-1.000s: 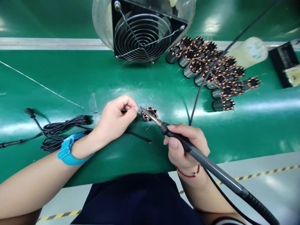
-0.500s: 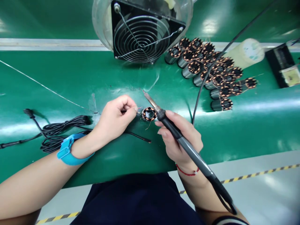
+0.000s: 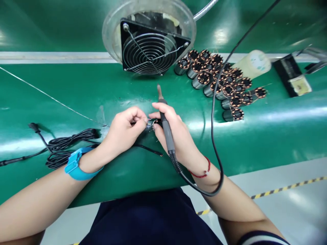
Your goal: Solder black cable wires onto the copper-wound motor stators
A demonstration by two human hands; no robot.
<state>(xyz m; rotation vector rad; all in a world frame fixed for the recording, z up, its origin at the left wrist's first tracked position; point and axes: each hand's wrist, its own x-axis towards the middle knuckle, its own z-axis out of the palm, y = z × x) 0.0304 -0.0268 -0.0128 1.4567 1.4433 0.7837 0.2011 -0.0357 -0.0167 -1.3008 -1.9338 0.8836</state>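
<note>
My left hand (image 3: 125,131) is closed in a pinch on a thin wire end beside a small copper-wound stator, which my right hand mostly hides. My right hand (image 3: 173,134) is wrapped round the grey soldering iron (image 3: 165,119); its tip points up and away from me, toward the fan. The right fingers rest on the stator, touching my left fingertips. A blue strap (image 3: 75,163) circles my left wrist and a red string my right. A black lead (image 3: 148,148) runs from under my left hand across the green belt (image 3: 76,92).
A black fan (image 3: 150,51) in a clear round housing stands at the back. Several wound stators (image 3: 219,83) lie in a pile at the back right, beside a pale cylinder (image 3: 251,64). A coiled black cable (image 3: 66,144) lies at left. The iron's cord (image 3: 217,102) loops right.
My right hand swung the soldering iron from touching the stator to pointing upright and away, then moved left onto the stator. My left hand kept its pinch.
</note>
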